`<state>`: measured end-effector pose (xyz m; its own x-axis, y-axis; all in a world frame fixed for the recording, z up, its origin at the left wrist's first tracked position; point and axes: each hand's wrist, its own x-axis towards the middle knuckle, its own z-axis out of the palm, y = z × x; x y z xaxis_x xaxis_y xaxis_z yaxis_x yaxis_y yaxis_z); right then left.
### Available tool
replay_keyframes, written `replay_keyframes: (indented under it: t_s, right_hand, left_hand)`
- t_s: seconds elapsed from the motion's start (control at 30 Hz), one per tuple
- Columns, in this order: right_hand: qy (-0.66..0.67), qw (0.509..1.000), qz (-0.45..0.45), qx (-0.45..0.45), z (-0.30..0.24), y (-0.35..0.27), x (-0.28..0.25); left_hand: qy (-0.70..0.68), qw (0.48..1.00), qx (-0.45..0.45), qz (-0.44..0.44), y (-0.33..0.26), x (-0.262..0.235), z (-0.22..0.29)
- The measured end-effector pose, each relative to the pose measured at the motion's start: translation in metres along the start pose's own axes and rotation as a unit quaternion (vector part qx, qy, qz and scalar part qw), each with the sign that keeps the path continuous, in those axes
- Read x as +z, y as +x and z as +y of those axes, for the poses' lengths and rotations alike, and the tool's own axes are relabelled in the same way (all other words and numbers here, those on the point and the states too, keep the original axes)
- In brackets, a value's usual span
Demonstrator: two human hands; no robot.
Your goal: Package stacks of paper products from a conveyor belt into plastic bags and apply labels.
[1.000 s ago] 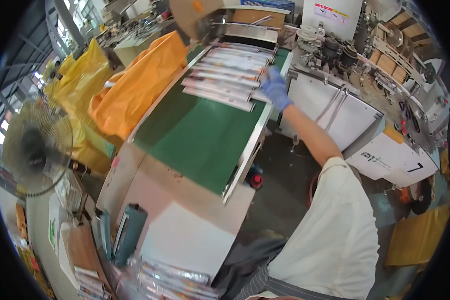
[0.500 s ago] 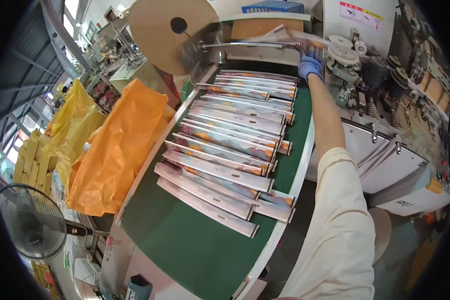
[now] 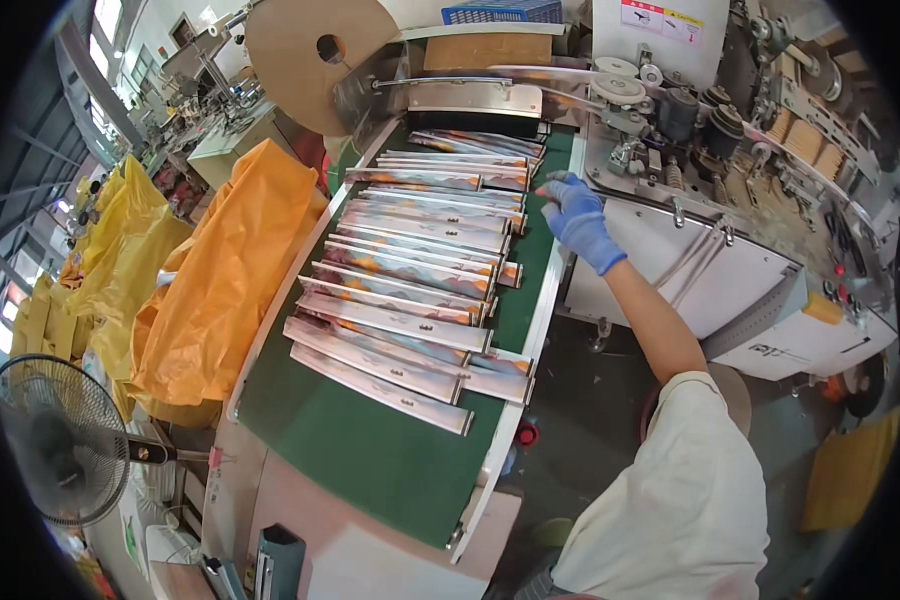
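Note:
My right hand [image 3: 578,222], in a blue glove, hovers over the right edge of the green conveyor belt [image 3: 370,455], beside the far part of a row of packs. Its fingers are loosely bent and apart, with nothing visible in them. Long, narrow printed packs [image 3: 400,290], pinkish white with orange and grey patches, lie overlapping across the belt. The nearest pack [image 3: 380,390] lies slanted at the near end of the row. More packs [image 3: 475,146] lie at the belt's far end, below a metal bar. My left hand is out of view.
An orange plastic bag [image 3: 225,280] and a yellow one stand left of the belt, with a black fan [image 3: 60,440] nearer. Machinery with rollers [image 3: 620,90] and a white cabinet are on the right. A brown cardboard disc [image 3: 310,60] and blue crate [image 3: 505,12] are beyond.
My right hand has drawn back from the belt's far end toward me and is now beside the row. Film-like material lifted there before is no longer raised. The view has shifted.

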<state>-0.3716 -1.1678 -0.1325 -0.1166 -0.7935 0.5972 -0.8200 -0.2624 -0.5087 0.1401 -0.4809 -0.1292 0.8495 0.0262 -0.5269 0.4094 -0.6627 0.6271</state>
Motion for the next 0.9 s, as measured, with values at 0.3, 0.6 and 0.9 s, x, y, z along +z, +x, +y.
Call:
replay_keyframes:
  t_s: [0.3, 0.6, 0.9]
  right_hand:
    - [-0.275, 0.959, 0.069, -0.006, 0.066, 0.076, 0.032]
    - [-0.299, 0.938, -0.029, -0.172, 0.038, 0.084, 0.003]
    - [-0.059, 0.994, 0.087, 0.004, -0.049, -0.236, -0.081]
  left_hand:
    - [-0.084, 0.995, -0.050, -0.026, 0.017, -0.006, -0.029]
    - [-0.180, 0.971, -0.149, -0.049, 0.087, -0.032, -0.082]
    - [-0.233, 0.956, -0.018, -0.174, 0.078, -0.010, -0.081]
